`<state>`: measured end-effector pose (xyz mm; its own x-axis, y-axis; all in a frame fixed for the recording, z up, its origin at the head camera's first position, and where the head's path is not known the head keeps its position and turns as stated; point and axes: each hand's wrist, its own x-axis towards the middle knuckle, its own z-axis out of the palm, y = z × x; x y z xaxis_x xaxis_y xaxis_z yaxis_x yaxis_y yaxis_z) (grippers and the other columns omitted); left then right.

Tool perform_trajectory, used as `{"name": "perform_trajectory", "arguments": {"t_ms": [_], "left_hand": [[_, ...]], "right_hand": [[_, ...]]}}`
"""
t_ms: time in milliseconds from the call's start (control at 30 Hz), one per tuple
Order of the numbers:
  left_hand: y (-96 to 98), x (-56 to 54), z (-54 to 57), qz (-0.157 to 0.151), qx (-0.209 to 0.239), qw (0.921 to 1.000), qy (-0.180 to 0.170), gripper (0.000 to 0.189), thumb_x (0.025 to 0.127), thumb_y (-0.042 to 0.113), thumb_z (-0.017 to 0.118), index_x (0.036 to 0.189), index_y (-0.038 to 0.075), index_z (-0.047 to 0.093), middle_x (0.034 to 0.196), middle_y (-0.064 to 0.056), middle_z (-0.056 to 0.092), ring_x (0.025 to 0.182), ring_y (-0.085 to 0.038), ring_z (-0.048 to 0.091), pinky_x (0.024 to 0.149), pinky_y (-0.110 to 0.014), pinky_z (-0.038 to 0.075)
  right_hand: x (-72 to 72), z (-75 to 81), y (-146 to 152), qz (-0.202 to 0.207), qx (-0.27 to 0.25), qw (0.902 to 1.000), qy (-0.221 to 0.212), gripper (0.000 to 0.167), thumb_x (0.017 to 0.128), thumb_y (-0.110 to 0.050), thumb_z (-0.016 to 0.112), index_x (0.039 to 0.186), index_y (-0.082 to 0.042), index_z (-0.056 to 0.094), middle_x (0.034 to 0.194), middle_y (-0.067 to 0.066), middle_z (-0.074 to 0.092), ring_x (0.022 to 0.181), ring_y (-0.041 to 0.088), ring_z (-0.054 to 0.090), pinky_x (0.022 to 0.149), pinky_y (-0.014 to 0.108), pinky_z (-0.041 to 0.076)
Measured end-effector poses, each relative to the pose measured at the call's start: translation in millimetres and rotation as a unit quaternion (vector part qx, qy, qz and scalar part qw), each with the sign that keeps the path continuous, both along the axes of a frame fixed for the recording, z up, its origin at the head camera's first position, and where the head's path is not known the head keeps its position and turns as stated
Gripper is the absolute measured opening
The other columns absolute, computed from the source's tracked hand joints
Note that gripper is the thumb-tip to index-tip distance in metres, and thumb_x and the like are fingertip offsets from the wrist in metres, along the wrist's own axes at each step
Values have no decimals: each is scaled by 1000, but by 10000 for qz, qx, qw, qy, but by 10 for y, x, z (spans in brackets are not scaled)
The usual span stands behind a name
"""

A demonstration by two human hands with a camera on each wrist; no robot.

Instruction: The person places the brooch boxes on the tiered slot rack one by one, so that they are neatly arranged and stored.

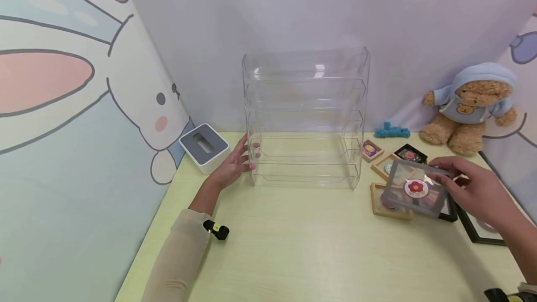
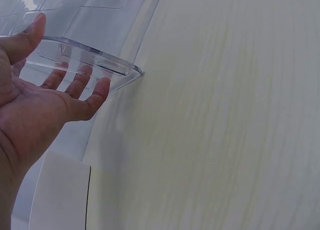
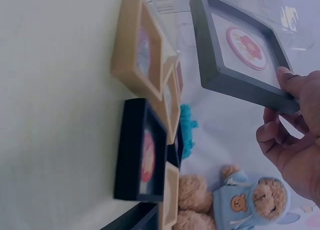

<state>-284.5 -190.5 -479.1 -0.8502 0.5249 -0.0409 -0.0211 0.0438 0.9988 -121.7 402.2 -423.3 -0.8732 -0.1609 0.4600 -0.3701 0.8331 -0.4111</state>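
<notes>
A clear acrylic rack (image 1: 304, 155) with several tiers stands against the back wall. My left hand (image 1: 230, 168) rests at its left side, fingers spread; in the left wrist view the fingertips (image 2: 102, 85) lie right at the clear panel. At the right, my right hand (image 1: 476, 190) pinches a grey box frame (image 3: 240, 50) by one edge, thumb on the front and fingers behind. Under its clear front sits a round badge (image 1: 416, 188) with a red flower. The grey frame is held above other frames and partly hides them.
Wooden frames (image 1: 377, 202) and black frames (image 1: 410, 154) cluster at the table's right. Behind them lie a blue-green item (image 1: 392, 130) and a seated teddy bear (image 1: 474, 111) in a blue hoodie. A white tissue box (image 1: 205, 148) with a grey top stands left of the rack.
</notes>
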Motion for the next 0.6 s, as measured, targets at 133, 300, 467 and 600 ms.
{"name": "perform_trajectory", "arguments": {"t_ms": [133, 300, 467, 600], "left_hand": [[-1, -1, 2, -38, -17, 10000, 56, 108, 102, -10, 59, 178, 42, 2, 179, -17, 21, 165, -51, 28, 126, -70, 35], [-1, 10, 18, -43, -32, 10000, 56, 107, 102, -10, 58, 178, 40, 1, 180, -18, 20, 165, -51, 27, 126, -68, 36], [-8, 15, 13, -27, -28, 10000, 7, 108, 103, -9, 59, 178, 41, 1, 181, -16, 19, 167, -49, 27, 128, -72, 32], [-9, 5, 5, -27, -53, 10000, -2, 108, 103, -10, 59, 178, 41, 0, 182, -16, 19, 167, -49, 27, 129, -73, 30]], "right_hand": [[-162, 109, -94, 175, 125, 9989, 407, 44, 89, 21, 77, 126, -3, 73, 101, -6, 68, 78, -18, 53, 59, 8, 45], [-342, 271, -244, 347, 96, 9966, 746, 51, 82, 24, 80, 125, -3, 75, 106, -7, 67, 84, -23, 50, 65, 3, 46], [-507, 458, -408, 528, 119, 9920, 1143, 55, 80, 24, 81, 126, -4, 77, 107, -19, 62, 89, -23, 46, 73, 0, 44], [-672, 631, -549, 721, 285, 9847, 1559, 52, 80, 22, 81, 125, -3, 78, 100, 2, 67, 88, -22, 43, 73, 4, 42]]}}
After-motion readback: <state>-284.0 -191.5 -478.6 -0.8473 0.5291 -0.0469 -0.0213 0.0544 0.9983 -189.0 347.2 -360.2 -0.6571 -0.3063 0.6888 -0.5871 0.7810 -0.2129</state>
